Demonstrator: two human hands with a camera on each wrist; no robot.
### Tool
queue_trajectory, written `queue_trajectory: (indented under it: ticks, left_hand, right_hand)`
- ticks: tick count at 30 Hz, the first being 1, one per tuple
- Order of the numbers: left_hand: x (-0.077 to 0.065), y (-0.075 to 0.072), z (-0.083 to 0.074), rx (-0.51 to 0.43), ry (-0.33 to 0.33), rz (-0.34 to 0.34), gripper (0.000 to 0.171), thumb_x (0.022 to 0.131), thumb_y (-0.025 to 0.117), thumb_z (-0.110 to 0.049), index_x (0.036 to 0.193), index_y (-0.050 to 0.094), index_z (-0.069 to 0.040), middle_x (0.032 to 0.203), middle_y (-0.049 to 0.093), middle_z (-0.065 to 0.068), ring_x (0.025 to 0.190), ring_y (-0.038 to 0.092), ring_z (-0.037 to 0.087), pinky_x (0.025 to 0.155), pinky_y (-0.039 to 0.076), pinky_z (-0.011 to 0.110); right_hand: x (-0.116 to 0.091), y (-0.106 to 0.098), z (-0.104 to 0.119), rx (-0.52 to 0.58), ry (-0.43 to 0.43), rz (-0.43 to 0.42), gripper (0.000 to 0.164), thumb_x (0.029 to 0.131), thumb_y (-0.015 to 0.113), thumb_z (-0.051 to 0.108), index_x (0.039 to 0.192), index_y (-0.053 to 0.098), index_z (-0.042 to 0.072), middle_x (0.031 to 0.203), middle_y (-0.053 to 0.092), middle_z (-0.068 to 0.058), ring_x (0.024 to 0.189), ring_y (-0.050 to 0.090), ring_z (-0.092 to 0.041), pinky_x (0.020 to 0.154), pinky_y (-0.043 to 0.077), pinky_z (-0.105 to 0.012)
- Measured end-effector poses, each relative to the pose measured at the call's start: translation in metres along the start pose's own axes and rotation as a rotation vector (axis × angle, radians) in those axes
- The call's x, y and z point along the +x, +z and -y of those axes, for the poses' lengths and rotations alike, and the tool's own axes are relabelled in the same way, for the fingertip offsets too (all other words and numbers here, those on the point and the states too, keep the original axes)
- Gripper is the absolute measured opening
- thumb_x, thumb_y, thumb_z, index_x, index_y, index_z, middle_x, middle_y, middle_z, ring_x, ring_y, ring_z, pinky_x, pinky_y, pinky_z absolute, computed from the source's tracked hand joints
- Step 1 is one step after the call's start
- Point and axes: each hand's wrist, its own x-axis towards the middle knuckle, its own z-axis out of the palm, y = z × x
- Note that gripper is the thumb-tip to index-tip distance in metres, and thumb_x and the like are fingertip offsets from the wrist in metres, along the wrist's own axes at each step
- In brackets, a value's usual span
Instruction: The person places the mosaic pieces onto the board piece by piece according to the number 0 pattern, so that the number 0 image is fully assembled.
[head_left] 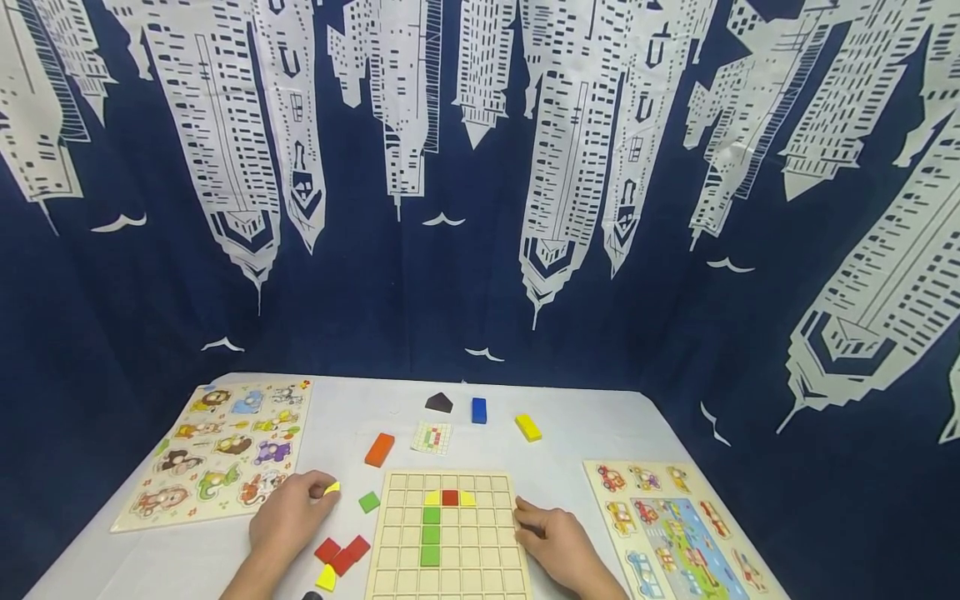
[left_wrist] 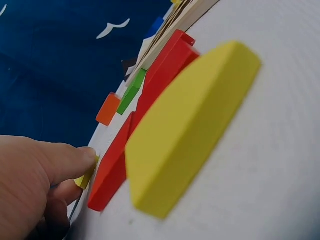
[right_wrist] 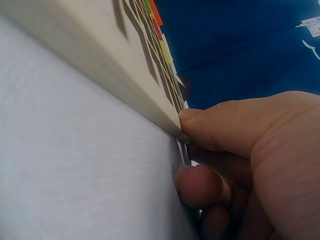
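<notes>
A small yellow piece [head_left: 332, 488] is pinched between the thumb and fingers of my left hand [head_left: 288, 517], just above the table on the left. In the left wrist view, the thumb partly covers that yellow piece [left_wrist: 85, 179]. My right hand [head_left: 558, 542] holds the right edge of a wooden grid board [head_left: 480, 537], its thumb against the rim in the right wrist view. On the board, a red square [head_left: 450, 497] lies between two yellow pieces, above a column of green squares [head_left: 431, 535]. Loose red squares [head_left: 342, 560], a yellow piece [head_left: 326, 577] and a green square [head_left: 369, 502] lie left of it.
Behind the board lie a small pattern card [head_left: 432, 438], an orange block [head_left: 380, 449], a dark piece [head_left: 439, 402], a blue block [head_left: 479, 410] and a yellow block [head_left: 528, 427]. An animal puzzle [head_left: 217, 450] is at left, a vehicle puzzle [head_left: 675, 533] at right.
</notes>
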Motion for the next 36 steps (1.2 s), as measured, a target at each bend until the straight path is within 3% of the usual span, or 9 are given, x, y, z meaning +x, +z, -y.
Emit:
queue_trajectory:
  ticks: [6, 12, 17, 20, 24, 28, 32, 36]
  left_hand:
    - [-0.003, -0.001, -0.003, -0.056, -0.018, -0.003, 0.023, 0.087, 0.081, -0.027, 0.105, 0.076, -0.014, 0.083, 0.07, -0.005, 0.072, 0.062, 0.012, 0.061, 0.043, 0.03]
    - [-0.005, -0.003, -0.005, -0.062, -0.004, 0.003, 0.022, 0.09, 0.077, -0.027, 0.109, 0.078, -0.017, 0.079, 0.069, -0.008, 0.067, 0.058, 0.012, 0.058, 0.041, 0.03]
    - [-0.006, -0.007, -0.007, -0.066, -0.019, 0.007, 0.017, 0.09, 0.075, -0.031, 0.102, 0.078, -0.018, 0.077, 0.068, -0.009, 0.066, 0.058, 0.012, 0.057, 0.041, 0.03]
    - [-0.01, -0.009, -0.013, -0.112, -0.025, 0.038, 0.018, 0.089, 0.075, -0.03, 0.1, 0.075, -0.017, 0.077, 0.069, -0.007, 0.067, 0.059, 0.013, 0.058, 0.042, 0.031]
    - [-0.022, -0.008, -0.029, -0.226, 0.017, 0.131, 0.015, 0.088, 0.077, -0.028, 0.099, 0.072, -0.019, 0.077, 0.068, -0.007, 0.065, 0.06, 0.014, 0.057, 0.045, 0.031]
    - [-0.041, -0.001, -0.047, -0.32, 0.171, 0.264, 0.011, 0.088, 0.08, -0.027, 0.093, 0.072, -0.02, 0.075, 0.069, -0.007, 0.064, 0.062, 0.013, 0.057, 0.048, 0.029]
    - [-0.056, 0.01, -0.058, -0.425, 0.331, 0.444, 0.014, 0.086, 0.082, -0.026, 0.088, 0.072, -0.017, 0.073, 0.069, -0.006, 0.066, 0.063, 0.011, 0.059, 0.048, 0.025]
    - [-0.066, 0.025, -0.062, -0.491, 0.372, 0.583, 0.013, 0.085, 0.084, -0.023, 0.085, 0.072, -0.018, 0.071, 0.069, -0.005, 0.064, 0.062, 0.009, 0.06, 0.048, 0.023]
  right_hand:
    - [-0.001, 0.0, -0.001, 0.001, 0.003, -0.002, 0.035, 0.093, 0.075, 0.022, 0.123, 0.073, 0.003, 0.142, 0.062, -0.013, 0.13, 0.061, -0.038, 0.107, 0.044, -0.057]
    - [-0.002, -0.001, -0.001, 0.014, 0.007, -0.007, 0.035, 0.093, 0.075, 0.022, 0.122, 0.073, 0.003, 0.142, 0.062, -0.013, 0.131, 0.06, -0.038, 0.107, 0.044, -0.058]
    - [-0.001, 0.0, -0.001, 0.013, 0.013, -0.008, 0.034, 0.093, 0.075, 0.022, 0.122, 0.074, 0.005, 0.142, 0.063, -0.012, 0.131, 0.06, -0.037, 0.107, 0.044, -0.058]
    - [0.0, 0.0, -0.001, 0.015, 0.013, -0.008, 0.034, 0.093, 0.075, 0.023, 0.122, 0.074, 0.005, 0.142, 0.063, -0.012, 0.131, 0.06, -0.037, 0.107, 0.043, -0.059]
    - [0.0, 0.001, -0.002, 0.012, 0.016, -0.008, 0.034, 0.093, 0.075, 0.023, 0.122, 0.074, 0.006, 0.142, 0.063, -0.011, 0.131, 0.06, -0.037, 0.108, 0.043, -0.058]
    - [0.001, 0.001, -0.002, 0.011, 0.014, -0.005, 0.034, 0.093, 0.075, 0.023, 0.122, 0.074, 0.006, 0.141, 0.063, -0.011, 0.131, 0.06, -0.036, 0.108, 0.043, -0.058]
    - [0.001, 0.001, -0.002, 0.007, 0.009, -0.008, 0.034, 0.093, 0.075, 0.023, 0.122, 0.074, 0.005, 0.141, 0.063, -0.011, 0.131, 0.06, -0.036, 0.107, 0.044, -0.058]
    - [0.001, 0.002, -0.002, 0.001, 0.01, -0.012, 0.034, 0.094, 0.074, 0.024, 0.122, 0.074, 0.005, 0.141, 0.064, -0.01, 0.131, 0.061, -0.036, 0.107, 0.044, -0.057]
